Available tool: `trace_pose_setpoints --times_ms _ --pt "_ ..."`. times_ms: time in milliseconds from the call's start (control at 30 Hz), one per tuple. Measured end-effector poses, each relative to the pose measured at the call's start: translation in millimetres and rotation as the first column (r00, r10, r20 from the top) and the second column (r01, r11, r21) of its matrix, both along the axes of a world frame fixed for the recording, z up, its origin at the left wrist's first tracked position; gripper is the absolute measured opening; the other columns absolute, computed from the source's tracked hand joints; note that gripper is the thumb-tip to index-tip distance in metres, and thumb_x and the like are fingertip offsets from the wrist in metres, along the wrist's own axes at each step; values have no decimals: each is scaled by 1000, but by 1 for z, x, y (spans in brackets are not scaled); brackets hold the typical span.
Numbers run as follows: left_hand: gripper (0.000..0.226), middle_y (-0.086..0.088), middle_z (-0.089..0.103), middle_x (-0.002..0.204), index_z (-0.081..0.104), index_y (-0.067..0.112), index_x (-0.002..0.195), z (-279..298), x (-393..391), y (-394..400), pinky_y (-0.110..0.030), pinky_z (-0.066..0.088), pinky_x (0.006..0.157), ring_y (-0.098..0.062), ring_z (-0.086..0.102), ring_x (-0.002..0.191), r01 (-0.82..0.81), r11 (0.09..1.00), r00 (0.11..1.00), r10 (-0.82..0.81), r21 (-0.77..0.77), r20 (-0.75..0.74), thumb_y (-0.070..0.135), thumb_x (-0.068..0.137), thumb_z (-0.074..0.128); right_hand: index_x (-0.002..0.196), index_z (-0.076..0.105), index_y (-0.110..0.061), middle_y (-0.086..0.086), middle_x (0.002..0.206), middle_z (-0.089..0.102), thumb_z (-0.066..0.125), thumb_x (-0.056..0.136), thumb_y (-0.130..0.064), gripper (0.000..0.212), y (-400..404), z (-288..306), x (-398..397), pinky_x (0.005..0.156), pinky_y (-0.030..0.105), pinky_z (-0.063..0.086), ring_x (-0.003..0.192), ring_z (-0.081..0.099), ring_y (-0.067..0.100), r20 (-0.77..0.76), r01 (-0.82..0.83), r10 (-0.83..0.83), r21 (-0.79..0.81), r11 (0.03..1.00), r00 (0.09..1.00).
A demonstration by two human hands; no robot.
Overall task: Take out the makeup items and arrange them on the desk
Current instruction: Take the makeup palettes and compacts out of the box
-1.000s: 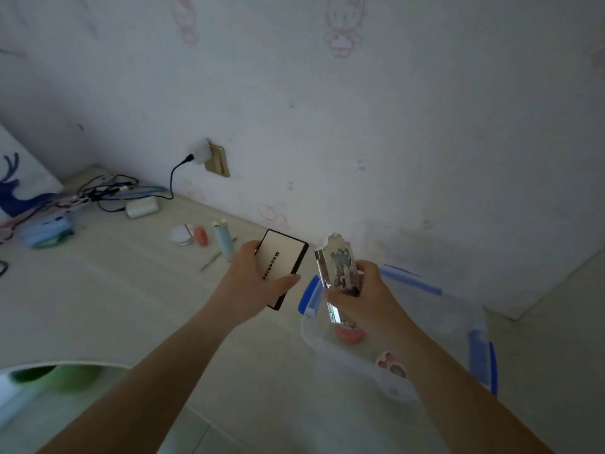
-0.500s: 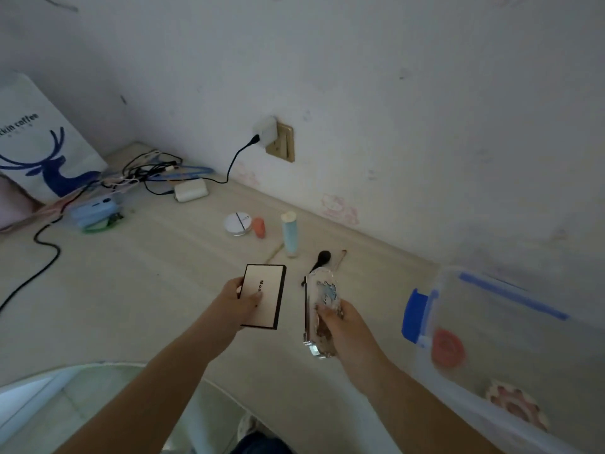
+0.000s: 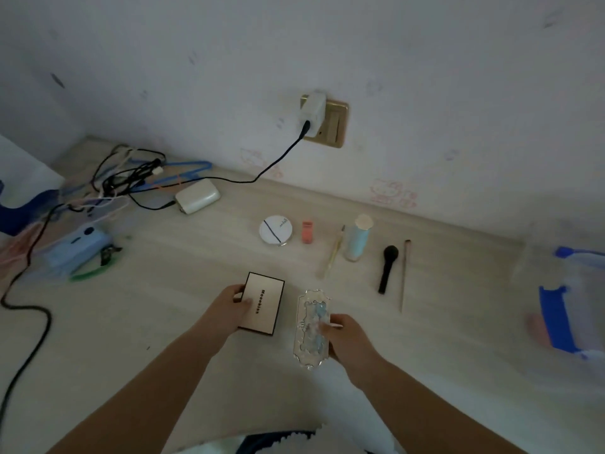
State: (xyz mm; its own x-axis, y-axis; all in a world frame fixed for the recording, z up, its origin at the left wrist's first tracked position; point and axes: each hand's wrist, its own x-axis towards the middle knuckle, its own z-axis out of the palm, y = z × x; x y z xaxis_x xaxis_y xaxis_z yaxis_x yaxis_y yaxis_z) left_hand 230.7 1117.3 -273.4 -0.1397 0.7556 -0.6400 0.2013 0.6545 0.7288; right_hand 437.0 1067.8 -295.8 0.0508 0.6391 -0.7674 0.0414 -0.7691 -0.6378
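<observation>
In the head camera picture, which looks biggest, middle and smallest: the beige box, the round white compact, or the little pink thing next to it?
1. Beige box, held by the left hand; it is nearer the camera, which adds to its look.
2. Round white compact.
3. Little pink thing, clearly smallest.
</observation>
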Motion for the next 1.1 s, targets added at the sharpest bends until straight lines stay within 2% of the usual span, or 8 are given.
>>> trace_pose_setpoints --times_ms 100,233,400,533,600,700,833,1100 --pt "37 -16 57 110 44 2 132 -5 -18 12 -33 48 74 -27 55 94 32 999 999 -32 2 -25 -1 95 46 108 58 -4 16 106 67 56 93 -16 19 13 0 -18 85 37 56 97 67 30 -32 75 -76 -32 997 997" --pt "37 -16 58 109 45 1 130 -14 -33 19 -28 45 67 -24 56 90 85 996 994 -86 -15 -73 1 94 49 113 59 2 19 106 69 56 93 -13 26 24 -3 -32 84 36 56 94 69 30 -9 96 -97 -38 995 995" --pt "37 -24 59 123 46 -1 128 -24 -35 23 -41 48 88 -30 60 100 168 986 976 -168 -9 -138 0 92 53 106 62 -2 17 100 71 61 89 -13 20 30 -3 -39 83 40 57 89 70 29 60 108 -108 -10 994 992" --pt "51 -14 62 118 46 2 127 -28 -33 22 -33 47 88 -28 61 105 281 960 927 -270 6 -259 12 83 69 84 68 -17 10 87 74 64 87 -26 10 29 -2 -39 78 41 59 81 72 25 262 -79 68 34 996 963" --pt "64 -8 60 113 46 4 125 -29 -31 20 -31 47 89 -25 59 103 332 943 891 -311 6 -330 22 74 78 84 70 -17 5 80 74 65 85 -33 17 29 2 -39 76 40 60 77 72 23 353 -165 143 33 986 925" --pt "81 -14 50 125 40 6 131 -32 -26 17 -36 40 101 -31 48 119 400 916 789 -362 -31 -497 36 68 80 83 67 -18 2 81 73 68 81 -39 21 34 8 -37 76 37 59 73 72 20 458 -241 208 12 971 864" --pt "80 -16 44 128 40 4 130 -38 -22 10 -36 32 104 -34 41 123 416 910 705 -329 -10 -628 43 70 77 68 55 -25 6 85 72 73 77 -38 25 38 12 -38 79 42 57 79 71 24 494 -260 222 7 966 841" --pt "73 -13 42 130 46 7 126 -45 -18 6 -36 31 105 -31 37 126 405 914 678 -280 28 -680 46 71 74 62 56 -24 2 73 71 68 82 -29 24 36 8 -38 77 38 58 70 72 23 522 -267 231 -6 964 821"
